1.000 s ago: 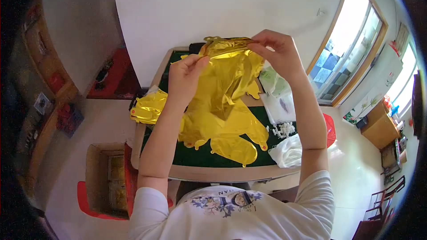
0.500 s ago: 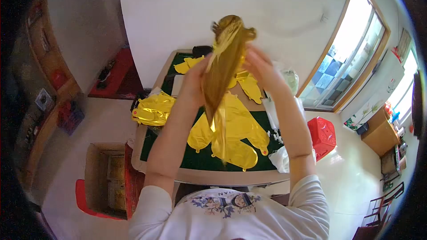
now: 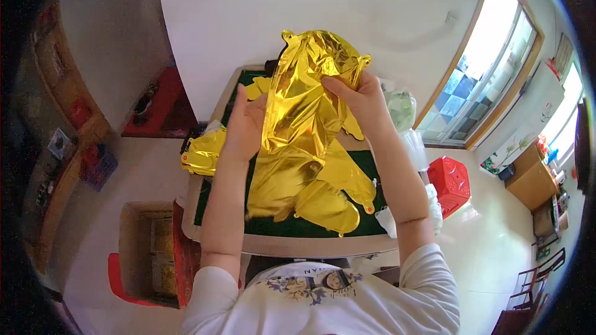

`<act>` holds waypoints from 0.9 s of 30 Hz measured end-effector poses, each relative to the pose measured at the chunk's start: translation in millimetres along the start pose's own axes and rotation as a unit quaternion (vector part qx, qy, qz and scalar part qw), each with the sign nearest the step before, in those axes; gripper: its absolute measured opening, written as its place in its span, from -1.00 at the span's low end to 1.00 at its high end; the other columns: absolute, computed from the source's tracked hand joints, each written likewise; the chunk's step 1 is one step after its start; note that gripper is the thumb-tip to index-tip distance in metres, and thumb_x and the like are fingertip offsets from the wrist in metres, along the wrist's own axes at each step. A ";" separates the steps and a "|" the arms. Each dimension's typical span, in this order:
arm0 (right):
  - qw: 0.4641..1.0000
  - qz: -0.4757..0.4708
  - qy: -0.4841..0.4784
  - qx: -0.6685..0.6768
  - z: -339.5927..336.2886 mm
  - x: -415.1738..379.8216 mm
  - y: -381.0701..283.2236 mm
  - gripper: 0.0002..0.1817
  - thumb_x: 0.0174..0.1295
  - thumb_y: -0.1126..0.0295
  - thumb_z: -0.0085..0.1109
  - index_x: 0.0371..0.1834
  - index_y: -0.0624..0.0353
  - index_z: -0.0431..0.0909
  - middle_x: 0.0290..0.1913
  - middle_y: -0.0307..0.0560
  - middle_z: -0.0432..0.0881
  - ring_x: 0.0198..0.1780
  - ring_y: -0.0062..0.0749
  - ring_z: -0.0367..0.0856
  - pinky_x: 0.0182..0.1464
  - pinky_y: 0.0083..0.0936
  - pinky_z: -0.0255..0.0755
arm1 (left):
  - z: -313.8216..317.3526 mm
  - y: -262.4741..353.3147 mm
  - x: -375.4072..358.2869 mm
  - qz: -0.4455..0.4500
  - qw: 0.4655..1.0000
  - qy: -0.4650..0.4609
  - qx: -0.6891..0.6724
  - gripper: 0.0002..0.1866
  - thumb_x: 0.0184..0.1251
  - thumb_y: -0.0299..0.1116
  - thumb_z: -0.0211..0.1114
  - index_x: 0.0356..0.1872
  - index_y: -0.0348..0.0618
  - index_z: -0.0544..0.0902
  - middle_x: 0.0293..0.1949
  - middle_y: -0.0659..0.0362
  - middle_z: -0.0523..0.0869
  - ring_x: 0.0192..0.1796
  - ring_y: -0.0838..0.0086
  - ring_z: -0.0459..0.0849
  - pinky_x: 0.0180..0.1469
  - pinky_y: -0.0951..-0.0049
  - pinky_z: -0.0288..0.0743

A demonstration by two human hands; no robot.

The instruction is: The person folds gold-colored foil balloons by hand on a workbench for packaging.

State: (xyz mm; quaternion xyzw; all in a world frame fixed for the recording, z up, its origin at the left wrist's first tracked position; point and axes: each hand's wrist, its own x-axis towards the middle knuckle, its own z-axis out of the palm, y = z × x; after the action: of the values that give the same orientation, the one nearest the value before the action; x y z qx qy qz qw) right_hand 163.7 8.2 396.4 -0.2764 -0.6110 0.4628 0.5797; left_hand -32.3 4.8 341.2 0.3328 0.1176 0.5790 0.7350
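A flat gold foil balloon (image 3: 301,99) hangs upright in front of me, creased and shiny, above the table. My right hand (image 3: 359,100) pinches its right side between thumb and fingers. At the balloon's left edge, my left hand (image 3: 248,121) is open, thumb up and apart from the foil; some of its fingertips are hidden behind it. Below, another flat gold balloon (image 3: 335,208) lies on the dark green table top (image 3: 279,228), partly covered by the hanging one. A bundle of gold foil balloons (image 3: 203,152) sits at the table's left edge.
At the lower left stands an open cardboard box (image 3: 133,242) with golden-brown contents. A red plastic stool (image 3: 449,183) stands right of the table. White plastic bags (image 3: 433,208) are by the table's right edge. More gold foil (image 3: 256,89) lies at the back.
The balloon has turned from edge-on to its broad side facing me and spread out. My left hand has opened beside it, while my right hand pinches its right side.
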 end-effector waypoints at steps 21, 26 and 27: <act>0.970 0.006 0.126 -0.208 -62.9 38.4 22.6 -0.73 0.25 0.34 0.25 -0.09 0.29 0.62 -0.15 -0.18 0.67 -0.20 -0.57 0.62 -0.15 -0.62 0.51 | -103.2 -134.9 -72.7 -0.229 0.929 -0.046 0.286 -0.73 0.34 -0.36 0.25 -0.03 -0.32 0.59 -0.24 0.03 0.73 -0.27 0.34 0.76 -0.14 0.40 0.66; 0.948 0.206 -0.083 -0.226 -108.7 19.4 123.5 -0.66 0.39 0.22 -0.01 0.05 0.20 0.56 0.14 -0.17 0.54 0.07 -0.43 0.57 0.06 -0.35 0.51 | -133.6 -186.3 -77.3 -0.258 0.962 0.088 0.007 -0.69 0.32 -0.33 0.27 0.01 -0.28 0.56 -0.29 0.05 0.74 -0.32 0.27 0.76 -0.24 0.26 0.70; 0.955 0.231 -0.077 -0.169 -116.4 7.2 161.8 -0.67 0.36 0.24 0.04 0.06 0.19 0.56 0.10 -0.17 0.57 0.04 -0.43 0.57 0.06 -0.33 0.50 | -148.5 -200.8 -76.6 -0.272 0.955 0.115 0.008 -0.73 0.33 -0.34 0.25 -0.02 -0.24 0.56 -0.25 0.04 0.73 -0.33 0.26 0.76 -0.26 0.27 0.70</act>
State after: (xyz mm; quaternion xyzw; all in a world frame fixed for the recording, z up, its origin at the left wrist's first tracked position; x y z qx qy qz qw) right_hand 242.5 110.8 244.6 -0.4674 -0.6424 0.4945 0.3527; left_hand 16.8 -35.7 87.9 0.2252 0.2918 0.3907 0.8435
